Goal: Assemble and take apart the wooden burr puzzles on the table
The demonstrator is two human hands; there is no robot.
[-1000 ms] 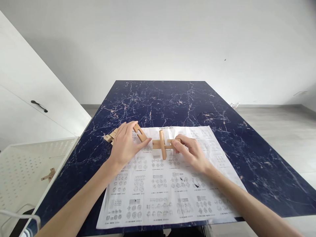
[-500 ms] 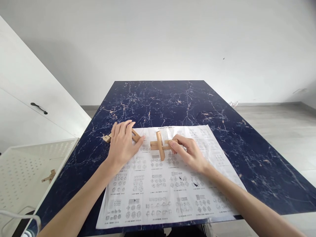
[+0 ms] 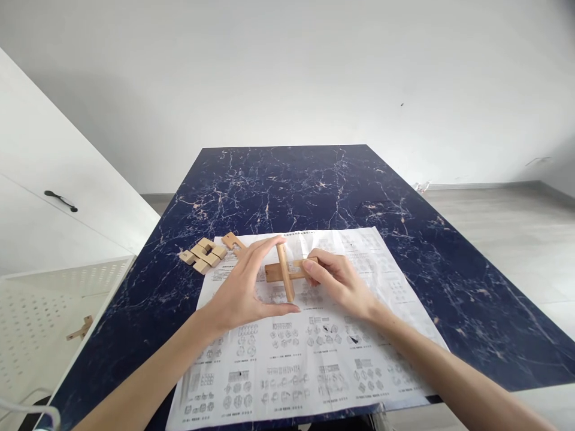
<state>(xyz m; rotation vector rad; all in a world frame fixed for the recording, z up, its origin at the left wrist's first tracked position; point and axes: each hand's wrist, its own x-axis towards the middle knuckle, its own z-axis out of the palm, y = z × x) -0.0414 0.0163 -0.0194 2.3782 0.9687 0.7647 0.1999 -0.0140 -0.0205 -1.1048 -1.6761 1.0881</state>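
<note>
Over the printed sheet's (image 3: 309,353) far half, the right hand (image 3: 341,281) pinches one end of the wooden cross (image 3: 286,272); the left hand's (image 3: 242,290) fingers spread round its crossbar (image 3: 290,290), whether gripping I cannot tell. Wooden blocks (image 3: 204,255) straddle the sheet's far-left corner. The worktop (image 3: 287,185) stretches well past the sheet's far edge.
</note>
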